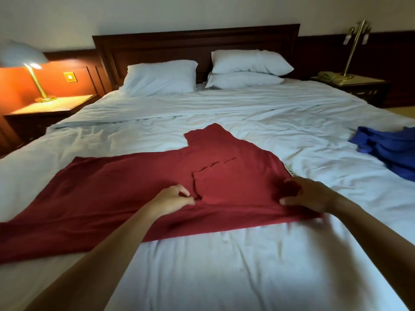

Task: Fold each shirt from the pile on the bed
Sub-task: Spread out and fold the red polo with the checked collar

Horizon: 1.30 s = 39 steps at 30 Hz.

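A dark red shirt [125, 187] lies spread across the white bed [224, 265], its hem toward the left and its collar end toward the right. One sleeve sticks out toward the headboard, and a fold of cloth lies over the chest. My left hand [173, 198] pinches the edge of that fold near the shirt's middle. My right hand [307, 196] grips the red cloth at the shoulder end, thumb on top. A crumpled blue shirt [390, 149] lies at the right edge of the bed.
Three white pillows [247, 63] lean on the dark headboard [195, 46]. A lit lamp [31, 70] stands on the left nightstand. A brass lamp [354, 48] and a telephone sit on the right one.
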Each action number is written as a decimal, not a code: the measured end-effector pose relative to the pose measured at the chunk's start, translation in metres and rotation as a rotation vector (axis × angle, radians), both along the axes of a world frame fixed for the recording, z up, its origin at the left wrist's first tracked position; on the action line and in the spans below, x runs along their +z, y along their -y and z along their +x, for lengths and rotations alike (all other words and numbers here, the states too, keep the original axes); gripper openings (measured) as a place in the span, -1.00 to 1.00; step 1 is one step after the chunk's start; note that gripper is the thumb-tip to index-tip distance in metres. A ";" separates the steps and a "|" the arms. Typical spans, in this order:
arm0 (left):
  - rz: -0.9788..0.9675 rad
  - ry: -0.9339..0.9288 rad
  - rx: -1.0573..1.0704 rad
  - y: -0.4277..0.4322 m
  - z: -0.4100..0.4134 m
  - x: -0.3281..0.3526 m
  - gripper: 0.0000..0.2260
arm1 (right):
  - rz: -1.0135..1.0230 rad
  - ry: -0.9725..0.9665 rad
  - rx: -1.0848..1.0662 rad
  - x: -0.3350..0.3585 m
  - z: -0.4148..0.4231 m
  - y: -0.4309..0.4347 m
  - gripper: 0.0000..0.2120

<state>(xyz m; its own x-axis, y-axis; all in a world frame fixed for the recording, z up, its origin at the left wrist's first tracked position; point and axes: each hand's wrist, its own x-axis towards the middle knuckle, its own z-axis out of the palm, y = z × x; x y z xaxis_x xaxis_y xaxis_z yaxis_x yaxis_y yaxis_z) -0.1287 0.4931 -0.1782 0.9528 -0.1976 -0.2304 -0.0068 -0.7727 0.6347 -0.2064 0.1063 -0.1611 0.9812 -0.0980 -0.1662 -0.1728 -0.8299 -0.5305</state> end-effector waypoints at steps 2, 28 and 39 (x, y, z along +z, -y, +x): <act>-0.155 -0.052 0.041 0.015 0.008 0.005 -0.70 | 0.028 0.076 -0.073 -0.001 0.017 -0.016 -0.27; -0.395 0.035 0.128 0.025 -0.013 0.005 -0.86 | 0.332 0.186 -0.162 0.011 0.003 -0.012 -0.82; -0.247 -0.253 0.042 0.054 -0.033 0.025 -0.59 | 0.182 -0.263 -0.176 0.031 0.015 -0.075 -0.37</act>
